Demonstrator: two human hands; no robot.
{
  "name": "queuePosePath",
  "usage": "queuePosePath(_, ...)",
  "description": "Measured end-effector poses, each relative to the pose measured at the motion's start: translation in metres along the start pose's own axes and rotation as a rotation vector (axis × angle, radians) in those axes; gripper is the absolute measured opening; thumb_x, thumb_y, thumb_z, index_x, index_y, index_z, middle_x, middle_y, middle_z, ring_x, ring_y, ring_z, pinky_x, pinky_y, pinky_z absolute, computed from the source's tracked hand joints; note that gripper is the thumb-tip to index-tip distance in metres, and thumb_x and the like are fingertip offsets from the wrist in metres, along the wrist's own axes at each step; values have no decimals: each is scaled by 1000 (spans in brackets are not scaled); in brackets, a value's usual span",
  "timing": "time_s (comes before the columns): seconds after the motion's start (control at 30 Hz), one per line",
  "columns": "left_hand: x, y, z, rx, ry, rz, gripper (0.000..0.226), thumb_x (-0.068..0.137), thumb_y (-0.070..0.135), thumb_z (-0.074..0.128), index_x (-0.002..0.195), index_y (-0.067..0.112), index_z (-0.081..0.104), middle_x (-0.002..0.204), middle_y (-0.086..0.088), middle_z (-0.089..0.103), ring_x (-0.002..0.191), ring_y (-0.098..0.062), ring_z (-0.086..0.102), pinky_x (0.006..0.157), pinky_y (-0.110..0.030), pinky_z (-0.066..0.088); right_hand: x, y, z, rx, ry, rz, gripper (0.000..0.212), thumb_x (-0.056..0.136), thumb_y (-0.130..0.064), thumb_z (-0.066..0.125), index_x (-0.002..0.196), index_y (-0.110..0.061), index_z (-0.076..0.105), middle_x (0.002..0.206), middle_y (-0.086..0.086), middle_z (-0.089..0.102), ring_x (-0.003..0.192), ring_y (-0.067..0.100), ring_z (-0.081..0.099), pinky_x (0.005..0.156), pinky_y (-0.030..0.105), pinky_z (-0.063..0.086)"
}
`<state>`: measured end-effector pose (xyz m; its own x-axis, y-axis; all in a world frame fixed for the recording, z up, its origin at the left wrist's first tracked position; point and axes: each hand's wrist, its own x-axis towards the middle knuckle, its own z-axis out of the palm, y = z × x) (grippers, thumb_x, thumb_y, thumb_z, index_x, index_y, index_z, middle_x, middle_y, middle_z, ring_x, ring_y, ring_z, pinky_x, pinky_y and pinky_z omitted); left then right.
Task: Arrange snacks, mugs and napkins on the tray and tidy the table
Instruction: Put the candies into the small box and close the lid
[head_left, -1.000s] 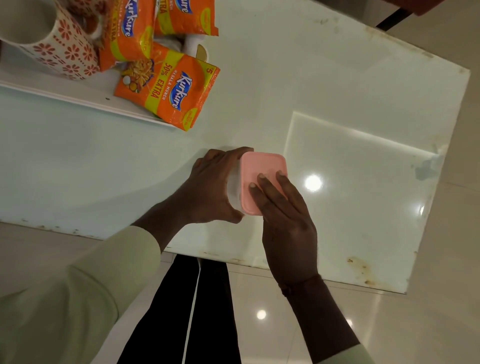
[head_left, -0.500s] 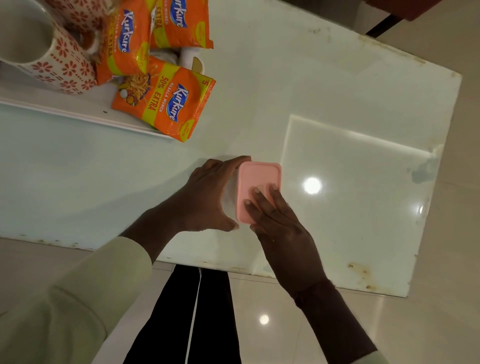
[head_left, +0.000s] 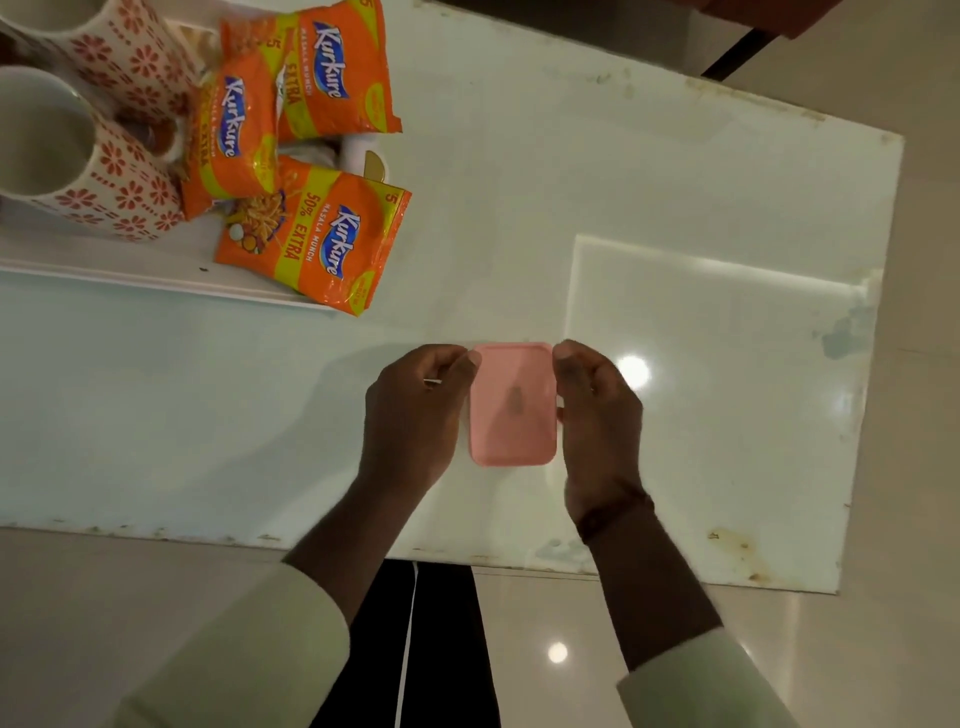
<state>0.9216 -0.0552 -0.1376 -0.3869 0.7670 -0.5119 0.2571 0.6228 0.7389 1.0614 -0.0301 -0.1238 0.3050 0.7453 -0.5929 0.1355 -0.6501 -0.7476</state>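
A small box with a pink lid (head_left: 512, 402) sits on the pale table (head_left: 675, 171) near its front edge. My left hand (head_left: 413, 415) grips its left side and my right hand (head_left: 597, 410) grips its right side, thumbs at the lid's far corners. At the far left a white tray (head_left: 130, 265) carries two white mugs with red flowers (head_left: 78, 171) (head_left: 124, 52) and three orange Kurkure snack packets (head_left: 311, 234) (head_left: 234, 130) (head_left: 332, 73). The nearest packet hangs over the tray's right end.
A small white object with a gold part (head_left: 366, 158) lies between the packets. The table's front edge (head_left: 519, 566) is stained and chipped. Glossy floor tiles (head_left: 909, 467) lie to the right, and a dark chair leg (head_left: 737, 52) shows at the back.
My right hand came off the top of the pink lid and now holds the box's right side. The left hand stayed on the left side. The view shifted closer.
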Motion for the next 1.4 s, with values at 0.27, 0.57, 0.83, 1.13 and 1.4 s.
queuePosePath(0.27, 2, -3, 10, -90, 113, -52, 24, 86, 33, 69, 104, 18, 75, 95, 6, 76, 86, -15, 70, 79, -44, 60, 5, 17, 22, 150, 87, 61, 9, 90, -32, 67, 89, -26, 75, 99, -6, 73, 84, 9, 66, 71, 32, 58)
queuePosePath(0.57, -20, -1, 3, -13, 97, -39, 38, 89, 43, 63, 120, 21, 67, 98, 17, 67, 82, 10, 60, 76, -6, 46, -15, 15, -2, 168, -60, 171, 32, 83, -37, 74, 112, -23, 74, 106, -9, 76, 91, 3, 70, 70, 20, 57)
queuePosePath(0.83, -61, -34, 0, -89, 22, -164, 16, 84, 39, 70, 90, 26, 75, 72, 13, 75, 68, 0, 70, 70, -30, 60, -51, 56, -15, 103, 64, 181, 5, 79, -29, 80, 77, -33, 79, 84, -8, 78, 76, 5, 71, 65, 19, 57)
queuePosePath(1.13, -32, 4, -12, 54, 105, 19, 19, 86, 38, 68, 89, 21, 75, 72, 14, 72, 64, 0, 68, 63, -15, 55, -28, 14, 3, 265, 49, 245, 5, 76, -17, 82, 80, -16, 79, 81, 1, 78, 74, 11, 72, 67, 22, 56)
queuePosePath(1.4, 31, 35, -21, 238, 173, 216, 24, 91, 31, 65, 90, 10, 77, 77, -3, 75, 65, -10, 66, 56, -11, 41, 14, -26, 43, 267, 90, 202, 18, 77, -13, 82, 63, -21, 74, 54, -6, 69, 49, 6, 61, 61, 24, 58)
